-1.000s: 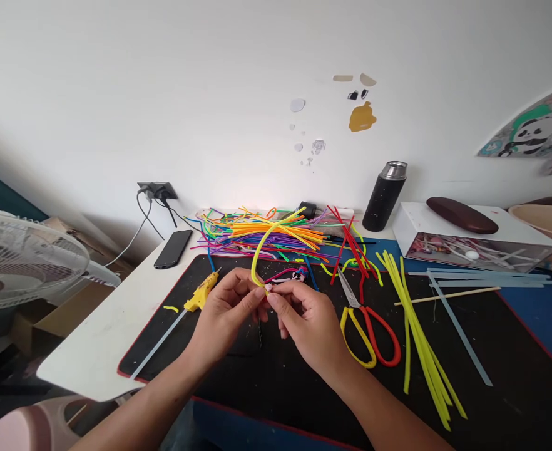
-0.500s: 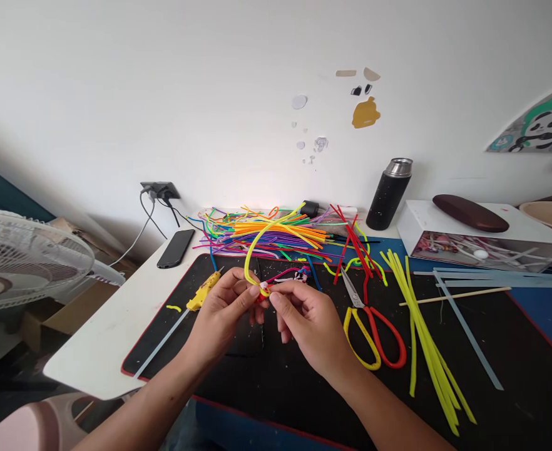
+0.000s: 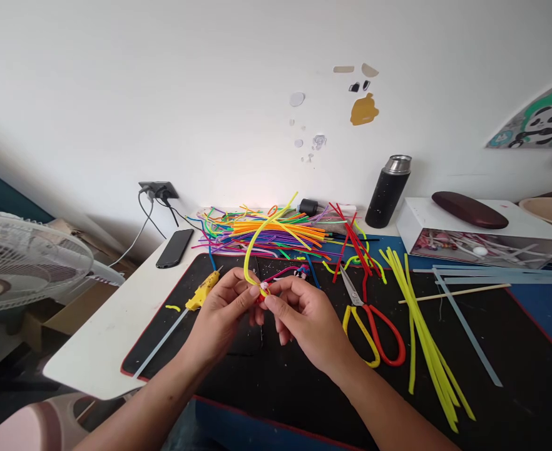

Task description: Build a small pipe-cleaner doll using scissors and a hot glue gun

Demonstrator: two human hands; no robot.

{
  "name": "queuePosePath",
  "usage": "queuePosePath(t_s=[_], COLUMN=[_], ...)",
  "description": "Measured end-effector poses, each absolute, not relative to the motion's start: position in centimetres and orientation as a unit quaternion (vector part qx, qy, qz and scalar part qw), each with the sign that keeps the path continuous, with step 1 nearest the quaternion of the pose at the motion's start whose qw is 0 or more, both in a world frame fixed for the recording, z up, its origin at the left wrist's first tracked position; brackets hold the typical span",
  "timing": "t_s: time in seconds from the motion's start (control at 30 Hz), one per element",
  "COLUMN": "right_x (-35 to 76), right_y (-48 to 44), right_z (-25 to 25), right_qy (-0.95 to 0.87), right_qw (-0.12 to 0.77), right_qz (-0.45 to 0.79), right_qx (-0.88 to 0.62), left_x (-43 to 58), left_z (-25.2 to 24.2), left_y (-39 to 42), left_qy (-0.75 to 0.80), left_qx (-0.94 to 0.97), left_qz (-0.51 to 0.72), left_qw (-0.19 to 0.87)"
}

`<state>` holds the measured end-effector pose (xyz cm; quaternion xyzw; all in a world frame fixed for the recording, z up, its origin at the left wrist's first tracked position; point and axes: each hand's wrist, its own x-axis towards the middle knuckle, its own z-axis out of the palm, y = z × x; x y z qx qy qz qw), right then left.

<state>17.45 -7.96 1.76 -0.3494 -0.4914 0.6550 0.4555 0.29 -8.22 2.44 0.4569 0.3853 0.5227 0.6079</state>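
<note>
Pinched between the thumb and finger of my left hand (image 3: 226,307) is a yellow pipe cleaner (image 3: 250,250), its long free length arching up and to the right. At its lower end there is a small bend around a pink and red piece (image 3: 263,289), mostly covered by fingertips. My right hand (image 3: 306,316) closes its thumb and forefinger on the yellow end at the right side of that piece. Both hands are held above the black mat (image 3: 304,401). Just behind them lies a small figure with black, white and blue parts (image 3: 303,271).
Scissors (image 3: 370,326) with yellow and red handles lie right of my hands, beside yellow pipe cleaners (image 3: 429,344). A yellow glue gun (image 3: 203,291) is at left, near a phone (image 3: 175,248). Behind are a colourful pipe-cleaner pile (image 3: 276,232), a black flask (image 3: 388,191) and a white box (image 3: 496,228).
My right fingertips have shifted slightly left, in closer to the small piece. The free tip of the yellow pipe cleaner has swung a little up and left. The camera view has tilted slightly.
</note>
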Motion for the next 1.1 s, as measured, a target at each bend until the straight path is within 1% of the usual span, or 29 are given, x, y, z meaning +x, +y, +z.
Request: queuePosePath(t_s=[0.37,0.63,1.1], right_x=[17.4,17.6,17.6], right_y=[-7.7,-7.7,-7.7], right_z=[1.2,1.4,1.3], right_qy=[-0.477,-0.474,-0.463], right_qw=[0.395,0.444,0.425], right_qz=[0.703,0.674,0.699], right_qx=[-0.351,-0.352,-0.341], left_x=[-0.3,-0.7,-0.3], left_z=[3.7,3.6,3.2], left_y=[-8.0,-8.0,-8.0], left_qy=[0.396,0.41,0.398], left_qx=[0.434,0.461,0.486], left_qz=[0.527,0.513,0.495], left_qw=[0.614,0.596,0.6])
